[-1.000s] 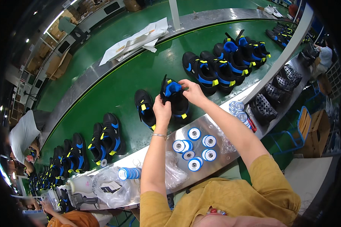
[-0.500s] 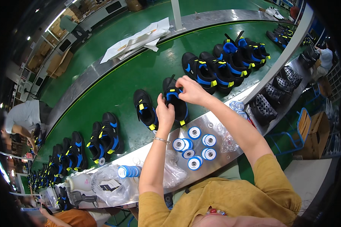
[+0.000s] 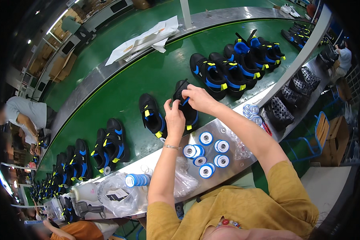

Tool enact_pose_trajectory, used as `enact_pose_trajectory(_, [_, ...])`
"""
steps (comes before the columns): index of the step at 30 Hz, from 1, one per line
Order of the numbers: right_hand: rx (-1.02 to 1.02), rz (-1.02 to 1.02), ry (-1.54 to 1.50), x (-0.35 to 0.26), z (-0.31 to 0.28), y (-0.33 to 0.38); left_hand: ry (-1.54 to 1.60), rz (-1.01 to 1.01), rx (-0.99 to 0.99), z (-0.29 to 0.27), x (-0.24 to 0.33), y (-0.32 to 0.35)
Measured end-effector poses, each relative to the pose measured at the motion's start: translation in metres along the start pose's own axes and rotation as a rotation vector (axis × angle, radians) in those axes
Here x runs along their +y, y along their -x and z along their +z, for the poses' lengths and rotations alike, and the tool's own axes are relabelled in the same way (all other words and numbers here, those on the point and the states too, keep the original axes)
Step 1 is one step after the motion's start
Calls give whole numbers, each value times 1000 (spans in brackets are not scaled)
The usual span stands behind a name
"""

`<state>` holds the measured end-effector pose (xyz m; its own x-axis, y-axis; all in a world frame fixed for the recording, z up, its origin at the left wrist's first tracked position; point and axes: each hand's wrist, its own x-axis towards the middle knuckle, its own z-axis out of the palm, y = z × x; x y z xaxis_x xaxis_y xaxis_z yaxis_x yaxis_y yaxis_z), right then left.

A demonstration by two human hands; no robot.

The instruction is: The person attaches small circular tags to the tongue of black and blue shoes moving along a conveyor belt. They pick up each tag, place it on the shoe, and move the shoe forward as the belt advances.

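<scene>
A black shoe with blue and yellow parts (image 3: 192,117) stands on the green belt in front of me, partly covered by both hands. My right hand (image 3: 200,98) is closed in a pinch on its black strap (image 3: 181,87) near the top. At the shoe's left side my left hand (image 3: 175,118) has its thumb and finger closed on the upper edge by the opening. What lies right under the fingertips is hidden. A similar shoe (image 3: 151,114) sits just left of my left hand.
More matching shoes (image 3: 208,72) line the belt (image 3: 156,76) on both sides. Round blue-and-white labelled discs (image 3: 206,171) lie on the metal ledge (image 3: 238,165) near me, with clear plastic bags (image 3: 184,182) beside them. Patterned dark shoes (image 3: 279,112) stand at right; white sheets (image 3: 148,40) lie beyond.
The shoe's black flap now covers the blue lining that showed before. My right hand has shifted slightly left and down, with the strap still pinched. My left hand stays close by.
</scene>
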<state>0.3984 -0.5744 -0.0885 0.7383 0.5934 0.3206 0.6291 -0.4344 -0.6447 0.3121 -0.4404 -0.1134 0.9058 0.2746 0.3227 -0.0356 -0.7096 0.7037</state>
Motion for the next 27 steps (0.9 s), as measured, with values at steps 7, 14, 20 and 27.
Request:
enact_pose_trajectory(7, [13,-30,5,4,7,-5,-56,141,27,3,-17,5])
enact_pose_trajectory(14, [31,-70,94,1,14,-2,80,63,123,9,-26,8])
enact_pose_trajectory(20, [12,-266,461,-18,38,27,45,-20,90,10,-27,9])
enact_pose_trajectory(27, [129,-294,210,-20,13,44,-370,422,81,-15,11,-7])
